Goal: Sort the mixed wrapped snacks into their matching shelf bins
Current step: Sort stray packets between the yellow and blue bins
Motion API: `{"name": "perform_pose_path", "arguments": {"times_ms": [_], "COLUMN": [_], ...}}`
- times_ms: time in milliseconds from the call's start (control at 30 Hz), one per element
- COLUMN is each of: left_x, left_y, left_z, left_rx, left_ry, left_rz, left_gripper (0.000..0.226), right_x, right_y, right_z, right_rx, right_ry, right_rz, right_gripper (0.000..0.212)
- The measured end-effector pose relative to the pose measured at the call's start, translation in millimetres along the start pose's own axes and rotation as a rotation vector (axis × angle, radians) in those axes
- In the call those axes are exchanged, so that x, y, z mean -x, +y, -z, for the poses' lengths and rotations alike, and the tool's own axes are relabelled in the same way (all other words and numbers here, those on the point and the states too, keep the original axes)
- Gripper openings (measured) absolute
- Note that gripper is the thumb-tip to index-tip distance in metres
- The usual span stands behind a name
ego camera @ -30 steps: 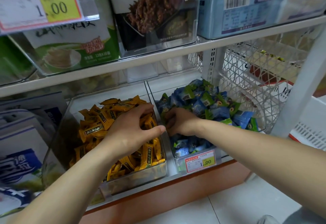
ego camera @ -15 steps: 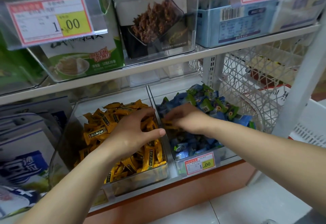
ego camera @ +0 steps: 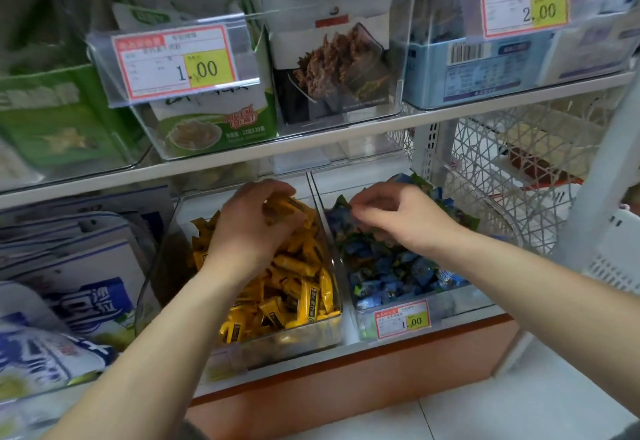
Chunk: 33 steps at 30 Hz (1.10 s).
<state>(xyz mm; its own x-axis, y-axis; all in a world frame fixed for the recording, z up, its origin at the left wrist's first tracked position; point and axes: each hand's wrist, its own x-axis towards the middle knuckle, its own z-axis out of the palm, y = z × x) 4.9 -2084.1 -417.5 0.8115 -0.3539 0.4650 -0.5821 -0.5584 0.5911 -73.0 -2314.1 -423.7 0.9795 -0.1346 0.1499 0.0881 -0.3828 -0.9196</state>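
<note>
Sorting apparently near its end: at lower centre the yellow snacks (ego camera: 304,287) fill the left bin (ego camera: 294,335) and the blue snacks (ego camera: 391,273) the right bin (ego camera: 450,304), with no plain stray on either heap; buried ones cannot be excluded. The left hand (ego camera: 249,232) curls round a few yellow snacks above their bin; the right hand (ego camera: 401,218) pinches a wrapper atop the blue snacks. Both bins stand on a low white shelf (ego camera: 346,356) above pale floor tiles (ego camera: 485,401); boxed goods and a price tag (ego camera: 176,60) occupy the upper frame, a mesh basket (ego camera: 502,197) the right
</note>
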Motion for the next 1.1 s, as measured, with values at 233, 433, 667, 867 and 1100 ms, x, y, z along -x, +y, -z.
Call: {"name": "perform_pose_path", "arguments": {"times_ms": [233,433,667,867,1100], "left_x": [3.9,6.1,-18.1,-4.1,-9.2], "left_y": [3.9,76.0,78.9,45.5,42.7], "left_z": [13.5,-51.6,-151.7,-191.8,-194.3], "left_rx": [-0.179,-0.145,-0.347,-0.017,0.195], "left_ry": [0.021,-0.433,-0.668,-0.499,-0.398], "left_rz": [0.056,-0.182,0.24,0.531,0.574], "left_gripper": [0.035,0.035,0.027,0.101,0.059], "right_x": [4.2,12.0,20.3,21.0,21.3], "right_y": [28.1,56.2,84.3,91.3,88.4], "right_z": [55.5,106.1,114.6,111.6,110.1], "right_rx": [0.678,0.928,0.965,0.9,0.887], "right_ry": [0.023,0.176,0.131,0.129,0.111], "right_rz": [0.065,0.068,0.036,0.088,0.069], "right_gripper": [0.024,0.036,0.058,0.056,0.048]}}
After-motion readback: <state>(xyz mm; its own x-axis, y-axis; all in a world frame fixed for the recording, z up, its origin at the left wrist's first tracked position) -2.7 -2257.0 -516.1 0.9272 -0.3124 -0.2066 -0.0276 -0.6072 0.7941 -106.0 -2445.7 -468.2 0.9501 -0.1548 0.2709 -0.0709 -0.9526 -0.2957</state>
